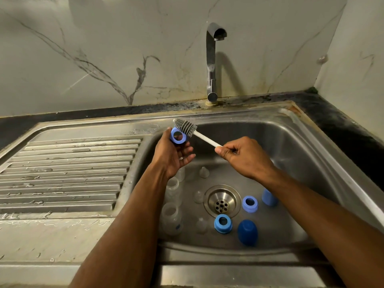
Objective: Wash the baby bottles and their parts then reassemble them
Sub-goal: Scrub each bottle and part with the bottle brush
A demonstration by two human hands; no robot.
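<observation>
Left hand [173,154] grips the light, rigid blue plastic screw ring [178,136] above the steel sink [301,142]; likely slippery, best held by its rim. Right hand [242,155] pinches the grey-bristled, white-handled bottle brush [192,132].

— What finishes do you see from here?
— I see a brushed steel sink [291,129], dull and water-stained, and a shinier metal tap [211,59]. The bench [332,121] at right looks dark, speckled stone.
— And the small parts?
— Matt blue plastic ring [178,136]; brush [185,127] with grey rubbery bristles; clear plastic bottles [172,217] at lower centre.
</observation>
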